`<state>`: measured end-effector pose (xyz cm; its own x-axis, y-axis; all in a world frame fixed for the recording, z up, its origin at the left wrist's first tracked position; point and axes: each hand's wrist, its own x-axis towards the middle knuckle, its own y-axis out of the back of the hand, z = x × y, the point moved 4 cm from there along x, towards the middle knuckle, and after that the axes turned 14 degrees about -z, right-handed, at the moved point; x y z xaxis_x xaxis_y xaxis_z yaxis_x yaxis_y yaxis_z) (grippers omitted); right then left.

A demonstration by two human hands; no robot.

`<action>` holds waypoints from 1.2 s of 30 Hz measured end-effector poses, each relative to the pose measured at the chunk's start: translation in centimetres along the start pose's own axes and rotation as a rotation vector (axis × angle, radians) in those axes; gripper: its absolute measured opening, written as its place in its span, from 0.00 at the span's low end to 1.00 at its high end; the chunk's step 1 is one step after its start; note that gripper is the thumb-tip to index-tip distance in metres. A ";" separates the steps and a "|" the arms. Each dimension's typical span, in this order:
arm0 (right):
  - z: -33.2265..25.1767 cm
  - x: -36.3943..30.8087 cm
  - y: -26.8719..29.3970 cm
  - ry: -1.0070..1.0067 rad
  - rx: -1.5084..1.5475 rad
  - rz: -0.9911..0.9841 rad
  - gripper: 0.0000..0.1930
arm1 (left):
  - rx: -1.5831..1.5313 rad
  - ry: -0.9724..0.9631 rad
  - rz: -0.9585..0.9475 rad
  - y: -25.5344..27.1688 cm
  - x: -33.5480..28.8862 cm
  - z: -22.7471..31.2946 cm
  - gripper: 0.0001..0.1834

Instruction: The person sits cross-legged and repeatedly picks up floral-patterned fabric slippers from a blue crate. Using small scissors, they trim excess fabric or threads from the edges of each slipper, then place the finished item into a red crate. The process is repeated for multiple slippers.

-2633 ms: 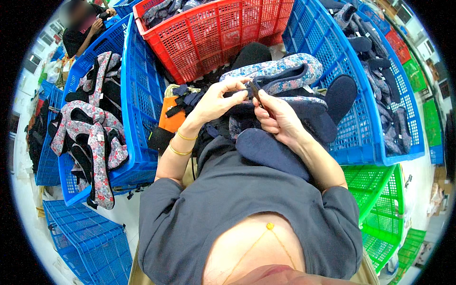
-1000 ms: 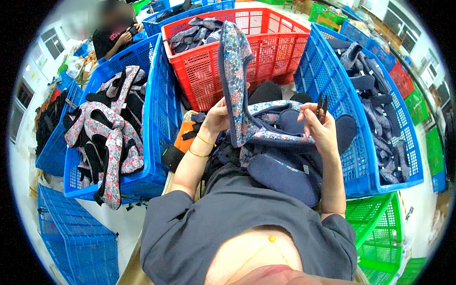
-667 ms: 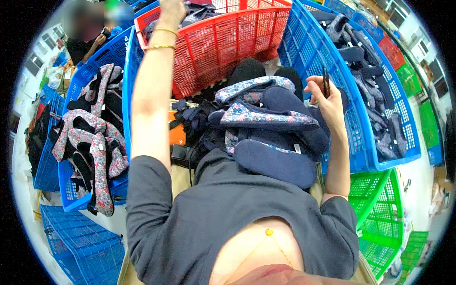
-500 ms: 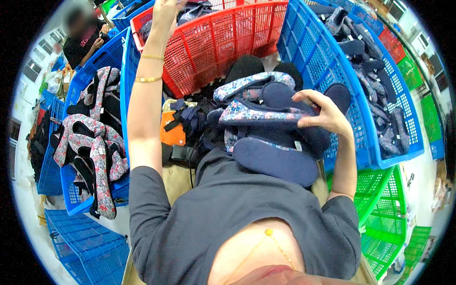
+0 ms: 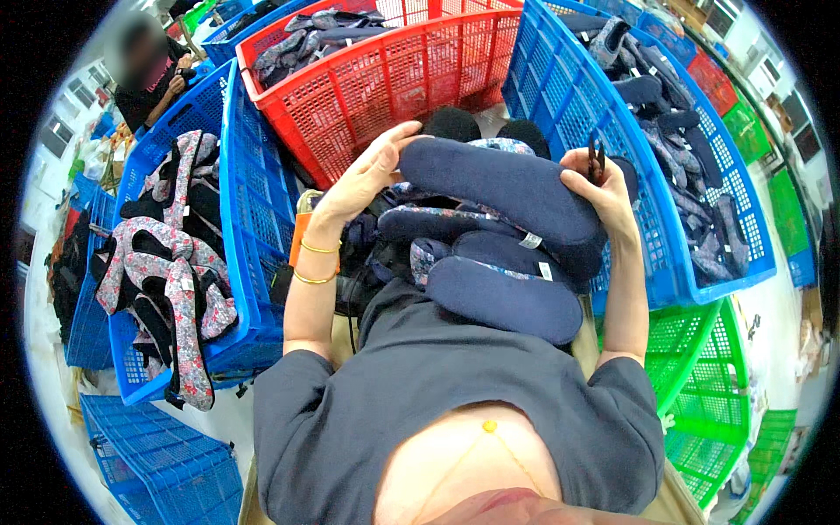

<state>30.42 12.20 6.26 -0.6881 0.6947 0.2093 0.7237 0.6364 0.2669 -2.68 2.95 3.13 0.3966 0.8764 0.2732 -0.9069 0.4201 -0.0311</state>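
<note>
Navy slipper (image 5: 499,185), sole up, near dark upright snips (image 5: 596,159)

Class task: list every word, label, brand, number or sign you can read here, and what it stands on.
No text can be quoted.
Upper white tag, by the lower edge of the top navy slipper: too small to read.
Lower white tag, among the slippers below: too small.
Pinkish print on the co-worker's dark shirt: too small and blurred.
</note>
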 end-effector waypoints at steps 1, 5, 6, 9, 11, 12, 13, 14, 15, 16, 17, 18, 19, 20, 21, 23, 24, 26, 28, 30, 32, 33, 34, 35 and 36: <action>0.0 -0.1 0.2 0.011 0.036 0.054 0.11 | -0.138 -0.037 0.098 -0.7 0.3 0.3 0.34; 0.1 0.2 0.0 0.158 0.087 0.200 0.12 | 0.074 -0.009 0.232 -0.1 0.0 0.2 0.29; -0.2 0.1 -0.5 0.239 0.075 0.213 0.12 | -0.076 -0.001 0.158 -1.1 0.4 0.2 0.28; -1.1 0.2 -2.2 0.468 -0.187 0.154 0.11 | -0.143 -0.138 0.245 -2.6 2.2 1.8 0.19; -0.8 1.0 -2.6 0.544 -0.400 0.142 0.13 | -0.157 -0.277 0.253 -2.3 2.8 2.8 0.18; 0.2 1.5 -2.5 0.563 -0.448 0.169 0.13 | -0.122 -0.324 0.277 -3.1 2.9 3.5 0.19; 1.0 1.8 -2.5 0.469 -0.406 0.177 0.14 | -0.091 -0.375 0.298 -4.0 2.9 3.9 0.19; 1.3 2.2 -2.4 0.455 -0.426 0.205 0.14 | 0.010 -0.447 0.284 -4.1 2.9 3.4 0.20; 1.5 2.6 -2.5 0.442 -0.447 0.233 0.15 | 0.111 -0.519 0.269 -4.3 2.9 2.4 0.21; 1.4 2.6 -2.5 0.391 -0.466 0.252 0.17 | 0.143 -0.507 0.296 -4.7 2.5 1.4 0.22; 1.8 2.8 -2.6 0.359 -0.343 0.243 0.15 | 0.168 -0.500 0.314 -5.0 2.2 0.7 0.23; 2.0 2.4 -2.7 0.271 -0.277 0.216 0.14 | 0.372 -0.503 0.352 -5.6 1.1 0.5 0.24; 1.3 2.1 -2.8 0.188 -0.213 0.191 0.13 | 0.578 -0.511 0.384 -6.0 0.2 0.6 0.25; 0.5 1.9 -3.1 0.210 -0.167 0.165 0.12 | 0.669 -0.686 0.295 -6.7 -0.4 1.3 0.27; -0.3 1.7 -3.4 0.232 -0.121 0.138 0.12 | 0.720 -0.739 0.257 -6.9 -0.7 1.4 0.25; -1.9 1.0 -4.6 0.324 -0.044 0.096 0.12 | 0.991 -0.708 0.186 -8.1 -1.4 2.8 0.21; -2.9 0.8 -5.4 0.401 -0.012 0.078 0.13 | 1.036 -0.808 0.149 -9.0 -0.9 3.9 0.17; -4.8 0.3 -6.5 0.533 0.021 -0.032 0.15 | 1.148 -0.824 0.062 -9.7 -0.9 4.5 0.18; -4.9 0.2 -7.7 0.511 0.036 -0.173 0.17 | 1.272 -0.799 0.026 -10.0 -1.1 3.8 0.17; -3.5 1.0 -8.2 0.445 -0.110 -0.193 0.17 | 1.314 -0.709 0.032 -9.2 -0.7 2.2 0.19; -0.6 1.9 -8.3 0.339 0.011 -0.191 0.14 | 1.258 -0.598 0.045 -8.8 -0.2 0.3 0.23; 0.7 2.1 -8.3 0.294 0.041 -0.202 0.13 | 1.200 -0.532 0.046 -8.5 -0.2 -1.2 0.23; 1.6 2.1 -8.2 0.233 0.041 -0.209 0.13 | 1.150 -0.486 0.017 -8.7 0.0 -1.8 0.23; 2.3 2.0 -8.1 0.172 0.040 -0.217 0.12 | 1.099 -0.441 -0.012 -8.8 0.2 -2.3 0.22; 2.9 1.9 -8.0 0.111 0.040 -0.223 0.12 | 1.042 -0.343 -0.095 -8.7 0.3 -2.7 0.22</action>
<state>23.48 9.46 1.84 -0.8312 0.4955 0.2522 0.5529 0.7842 0.2815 5.70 0.16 0.84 0.5569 0.6715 0.4889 -0.6142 -0.0632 0.7866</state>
